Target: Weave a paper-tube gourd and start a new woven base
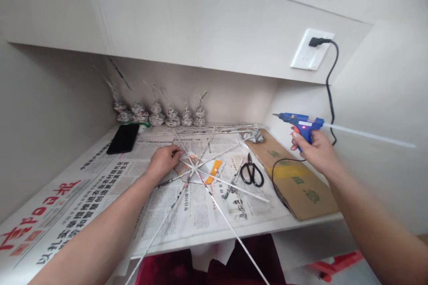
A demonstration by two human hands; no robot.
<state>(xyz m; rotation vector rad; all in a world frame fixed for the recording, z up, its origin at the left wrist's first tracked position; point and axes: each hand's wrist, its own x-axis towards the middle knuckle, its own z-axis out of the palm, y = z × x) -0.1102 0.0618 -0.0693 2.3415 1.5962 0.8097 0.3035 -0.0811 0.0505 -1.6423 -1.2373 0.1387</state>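
Thin rolled-newspaper sticks (pixel 230 184) cross in a star shape over a piece of card with an orange patch (pixel 214 172). My left hand (pixel 164 160) rests at the star's left side. Its fingers are pinched on one of the paper sticks, close to the crossing, though the fingertips partly hide it. Off to the right, my right hand (pixel 316 149) is wrapped round the handle of a blue glue gun (pixel 297 122), raised above the table. Its nozzle points left and a long white glue stick (pixel 371 135) sticks out of its back.
Black-handled scissors (pixel 251 174) and a cardboard sheet (pixel 301 182) lie right of the star. A black phone (pixel 123 139) lies left, on newspaper (pixel 100 187). Several woven paper gourds (pixel 172 118) line the back. The gun's cord (pixel 331 93) runs from a wall socket (pixel 307 53).
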